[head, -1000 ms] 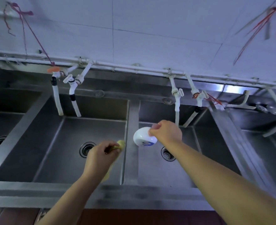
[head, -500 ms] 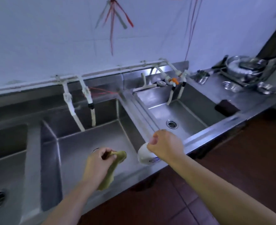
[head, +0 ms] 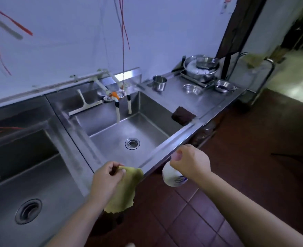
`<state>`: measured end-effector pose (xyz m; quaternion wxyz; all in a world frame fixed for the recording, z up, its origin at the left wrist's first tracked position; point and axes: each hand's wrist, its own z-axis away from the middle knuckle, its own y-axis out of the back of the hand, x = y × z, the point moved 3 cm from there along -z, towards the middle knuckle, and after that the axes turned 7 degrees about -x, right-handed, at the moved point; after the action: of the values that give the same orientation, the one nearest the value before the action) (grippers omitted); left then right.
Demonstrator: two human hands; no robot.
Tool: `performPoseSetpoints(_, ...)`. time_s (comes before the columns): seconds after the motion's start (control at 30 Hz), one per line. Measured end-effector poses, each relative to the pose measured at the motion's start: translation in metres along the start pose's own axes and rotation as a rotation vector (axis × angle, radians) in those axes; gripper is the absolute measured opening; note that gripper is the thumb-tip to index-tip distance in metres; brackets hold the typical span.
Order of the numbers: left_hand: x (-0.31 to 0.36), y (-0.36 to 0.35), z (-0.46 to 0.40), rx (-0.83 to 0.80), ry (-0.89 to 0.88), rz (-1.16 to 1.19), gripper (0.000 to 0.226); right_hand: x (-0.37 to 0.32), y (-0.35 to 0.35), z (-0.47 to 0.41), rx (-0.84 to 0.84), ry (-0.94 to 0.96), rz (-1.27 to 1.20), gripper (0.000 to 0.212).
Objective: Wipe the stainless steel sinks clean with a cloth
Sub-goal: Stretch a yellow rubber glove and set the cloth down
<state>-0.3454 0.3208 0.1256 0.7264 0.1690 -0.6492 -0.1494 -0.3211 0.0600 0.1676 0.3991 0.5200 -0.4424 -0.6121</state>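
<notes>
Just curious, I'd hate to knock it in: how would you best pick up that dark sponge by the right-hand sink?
Pinch the dark sponge across its flat sides from above, coming from the counter side: it overhangs the sink rim.

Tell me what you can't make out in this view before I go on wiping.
- Head view: the white bottle has its top covered by the right hand; its blue label is too small to read.
- The yellow cloth is partly behind the left hand.
- The left sink is cut by the frame edge.
- The dark pad on the counter is too dim to identify.
</notes>
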Motion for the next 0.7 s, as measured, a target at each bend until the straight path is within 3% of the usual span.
performPoseSetpoints(0.37,0.047,-0.099,-0.160,-0.002,-0.069,0.151,0.019,0.084,0.030,-0.149,-0.008,-0.042,0.055,0.027)
performPoseSetpoints(0.7,0.066,-0.122,-0.287,0.024,0.081,0.168,0.022,0.064,0.058,-0.326,-0.056,0.100,0.126,0.016)
